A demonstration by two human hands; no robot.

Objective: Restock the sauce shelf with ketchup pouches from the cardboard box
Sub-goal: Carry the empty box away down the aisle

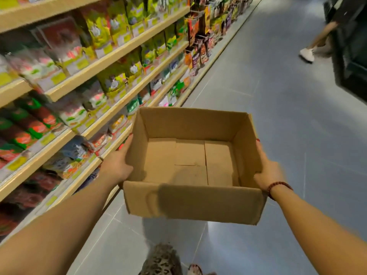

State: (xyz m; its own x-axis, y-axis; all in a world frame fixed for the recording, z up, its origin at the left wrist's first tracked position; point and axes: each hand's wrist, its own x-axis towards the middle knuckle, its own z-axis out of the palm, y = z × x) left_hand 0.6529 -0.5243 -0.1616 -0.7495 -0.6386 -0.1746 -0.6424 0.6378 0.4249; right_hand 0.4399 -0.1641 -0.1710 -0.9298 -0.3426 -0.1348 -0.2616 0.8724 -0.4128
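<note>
Head view: cardboard box carried beside the shelves

Head camera looks down on the open cardboard box (190, 201), held in the air above the grey tiled floor (278, 116), just right of the shelves (95, 64). Its inside shows bare bottom flaps. The left hand (117, 163) grips the left wall and the right hand (266, 169) grips the right wall. On each, the fingers lie stretched along the outside and the thumb hooks over the rim near the close corner. A dark red bead bracelet (278, 185) circles the right wrist.

Left of the box, the wooden-edged shelves run down the aisle, packed with blurred goods: red-and-green pouches (25, 135) low at the left, yellow-green packs (99, 30) higher up. Labels cannot be read. Below the box a leopard-print garment (162, 261) shows at the bottom edge. Far up the aisle at right, another person's leg and white shoe (307, 54) stand beside a dark cabinet (353, 56).
</note>
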